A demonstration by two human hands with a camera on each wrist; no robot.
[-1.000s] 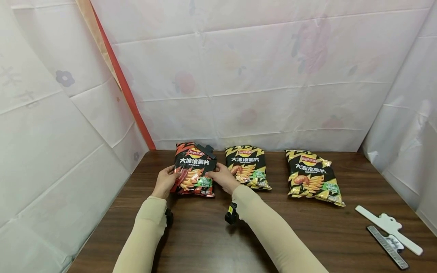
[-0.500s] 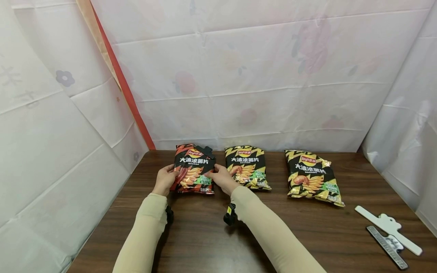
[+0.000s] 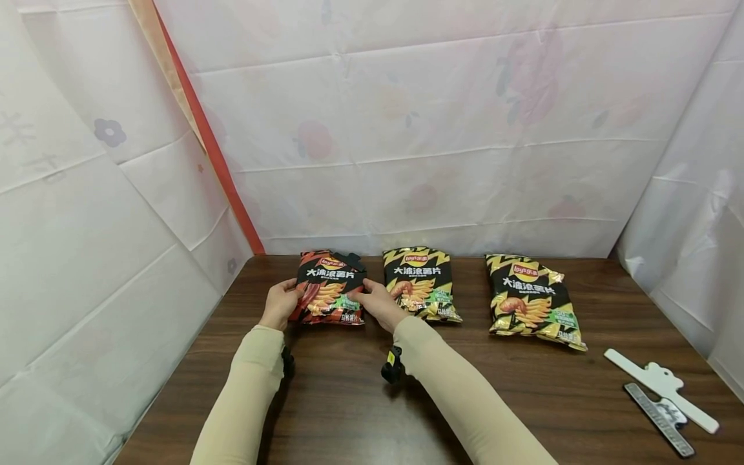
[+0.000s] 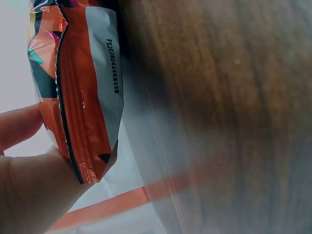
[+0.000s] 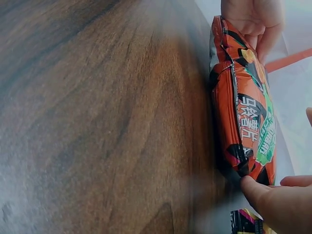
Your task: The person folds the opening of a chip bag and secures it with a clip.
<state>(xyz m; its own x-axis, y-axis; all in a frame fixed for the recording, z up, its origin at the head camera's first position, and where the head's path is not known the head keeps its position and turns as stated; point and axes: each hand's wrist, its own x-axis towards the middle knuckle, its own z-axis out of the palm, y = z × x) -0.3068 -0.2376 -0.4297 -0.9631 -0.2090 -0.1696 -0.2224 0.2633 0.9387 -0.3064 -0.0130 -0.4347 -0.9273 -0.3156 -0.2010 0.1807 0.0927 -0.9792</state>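
A red and black bag of potato chips (image 3: 328, 294) lies low at the table's far left, its printed front up. My left hand (image 3: 280, 306) grips its left edge, and my right hand (image 3: 380, 305) holds the opposite edge, thumb over the front. A black bag clip (image 3: 349, 261) sits across the bag's top right corner. The left wrist view shows the red end (image 4: 80, 97) of the bag beside my thumb, close to the wood. From the right wrist, the bag's lower seam (image 5: 234, 102) faces the camera, with my right thumb at its near corner.
Just right of the right hand lies a yellow and black chip bag (image 3: 420, 284); a similar bag (image 3: 533, 302) lies farther right. A white clip (image 3: 659, 387) and a grey clip (image 3: 659, 420) rest at the right of the brown table (image 3: 349, 413). Pale sheeting (image 3: 407, 129) walls the back.
The red bag's top end has sunk away from the camera and its lower edge has shifted slightly back, so it lies flatter. Both hands keep their hold.
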